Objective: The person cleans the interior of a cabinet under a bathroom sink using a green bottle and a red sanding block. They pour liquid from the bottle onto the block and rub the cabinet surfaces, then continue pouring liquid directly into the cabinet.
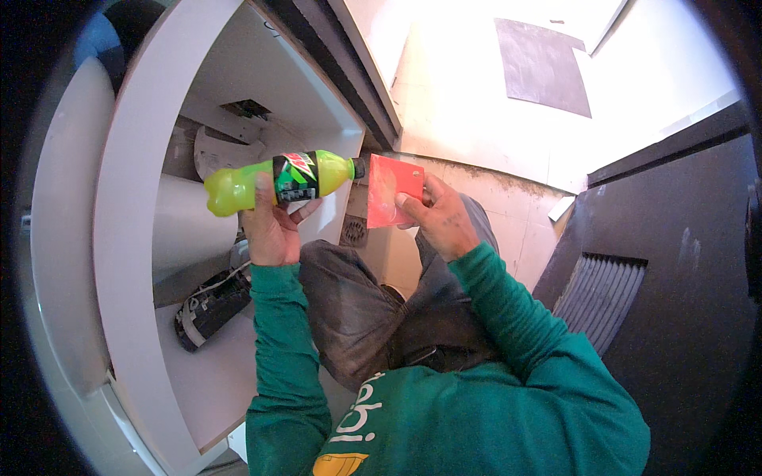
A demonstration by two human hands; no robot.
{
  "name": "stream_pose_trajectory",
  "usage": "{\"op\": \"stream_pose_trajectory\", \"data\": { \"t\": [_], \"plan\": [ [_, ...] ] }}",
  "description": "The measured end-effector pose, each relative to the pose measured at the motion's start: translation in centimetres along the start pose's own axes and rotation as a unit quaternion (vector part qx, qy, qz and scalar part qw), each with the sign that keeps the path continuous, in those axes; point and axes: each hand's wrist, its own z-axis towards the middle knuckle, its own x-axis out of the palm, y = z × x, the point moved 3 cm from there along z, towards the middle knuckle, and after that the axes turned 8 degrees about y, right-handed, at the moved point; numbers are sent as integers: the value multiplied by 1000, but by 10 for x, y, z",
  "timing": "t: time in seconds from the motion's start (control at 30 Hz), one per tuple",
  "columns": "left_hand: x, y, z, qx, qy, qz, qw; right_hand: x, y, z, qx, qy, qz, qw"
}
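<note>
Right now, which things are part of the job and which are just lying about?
In use:
- yellow-green bottle, left hand
- red flat piece, right hand

Seemingly just lying about:
- black object with pale cord, inside white cabinet
- dark sheet

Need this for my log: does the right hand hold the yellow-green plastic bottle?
No, the left hand holds the bottle, while the right hand holds a flat red rectangular piece.

My left hand (274, 234) grips left of centre; my right hand (446, 224) pinches right of centre, forearms (284, 341) reaching upward.
</note>
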Motion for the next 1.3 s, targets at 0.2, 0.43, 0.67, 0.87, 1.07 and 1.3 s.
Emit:
{"op": "stream_pose_trajectory", "data": {
  "t": [0.2, 0.43, 0.67, 0.87, 1.07, 1.3],
  "plan": [
    [-2, 2, 17, -10, -94, 53, 994, 1, 4, -1, -1, 37, -24, 999],
    [4, 9, 27, 93, -149, -61, 982, 15, 0, -9, 24, 45, 14, 999],
    [17, 8, 31, 156, -221, -12, 963, 25, -12, -12, 42, 49, 56, 996],
    [23, 0, 33, 188, -202, 22, 961, 25, -14, -10, 18, 28, 75, 997],
    [35, -6, 30, 206, -202, 47, 956, 23, -11, -13, 18, 25, 22, 999],
    [37, -14, 31, 253, -184, 98, 945, 23, -14, -11, -10, 15, -20, 1000]
  ]
}}
